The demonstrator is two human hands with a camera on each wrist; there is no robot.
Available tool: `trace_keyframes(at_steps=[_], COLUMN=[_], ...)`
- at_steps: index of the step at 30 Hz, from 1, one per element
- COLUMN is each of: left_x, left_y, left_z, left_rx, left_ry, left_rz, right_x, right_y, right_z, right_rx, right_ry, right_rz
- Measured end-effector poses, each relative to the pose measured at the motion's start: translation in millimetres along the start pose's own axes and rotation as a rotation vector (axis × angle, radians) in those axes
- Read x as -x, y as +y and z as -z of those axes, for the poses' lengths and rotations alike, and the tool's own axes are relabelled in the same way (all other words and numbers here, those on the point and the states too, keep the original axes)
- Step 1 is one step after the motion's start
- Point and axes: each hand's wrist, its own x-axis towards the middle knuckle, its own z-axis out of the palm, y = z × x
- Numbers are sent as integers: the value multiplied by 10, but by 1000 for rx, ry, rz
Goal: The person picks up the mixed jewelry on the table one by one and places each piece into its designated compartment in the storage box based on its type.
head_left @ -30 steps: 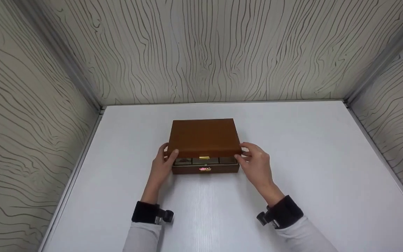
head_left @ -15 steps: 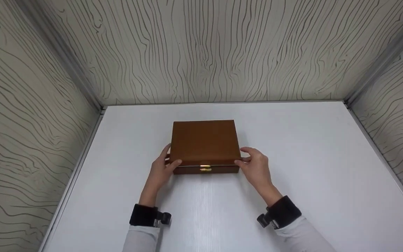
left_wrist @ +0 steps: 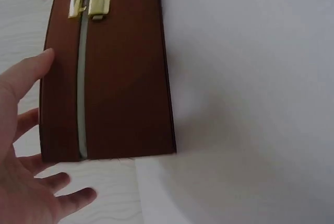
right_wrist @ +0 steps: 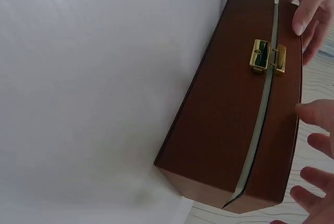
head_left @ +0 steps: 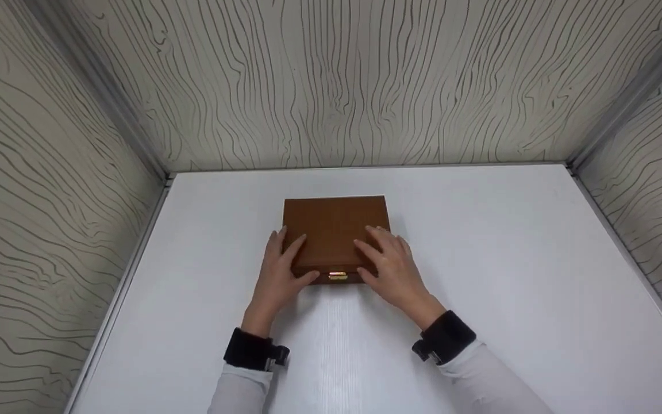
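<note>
A brown box (head_left: pixel 334 221) with its lid down sits on the white table, its front toward me. A gold clasp (right_wrist: pixel 259 54) is at the front middle, its upper and lower halves unhooked, with a pale strip showing along the seam. My left hand (head_left: pixel 278 273) lies with spread fingers over the lid's left front part, the thumb (left_wrist: pixel 42 63) on the lid's front edge. On the right front part, my right hand (head_left: pixel 395 267) has its fingers spread in the same way, thumb at the front edge. Neither hand curls round anything.
The white table (head_left: pixel 492 247) extends on both sides of the box. Wood-grain patterned panels (head_left: pixel 337 86) rise behind it and along the sides. Black wristbands (head_left: pixel 449 336) with small cameras are on both wrists.
The lid has come down from partly raised onto the base, covering the compartments inside. Both hands have moved from the lid's side edges inward onto its top and front, fingers spreading.
</note>
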Motion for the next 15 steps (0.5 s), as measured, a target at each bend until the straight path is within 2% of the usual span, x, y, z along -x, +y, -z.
trace_keyframes(at_steps=[2, 5, 8, 11, 15], left_x=[-28, -76, -115, -134, -136], left_y=[47, 100, 131, 138, 125], left_z=[-38, -86, -110, -120, -140], left_rx=[-64, -140, -198, -218, -228], left_ry=[16, 13, -19, -39, -27], left_rz=[-78, -151, -165, -160, -173], right_x=[-63, -135, -172, -187, -192], right_y=[-22, -37, -42, -38, -27], right_z=[-37, -89, -130, -156, -183], right_rx=[57, 109, 119, 107, 91], right_ry=[-44, -115, -158, -163, -145], right_rz=[59, 87, 82, 80, 83])
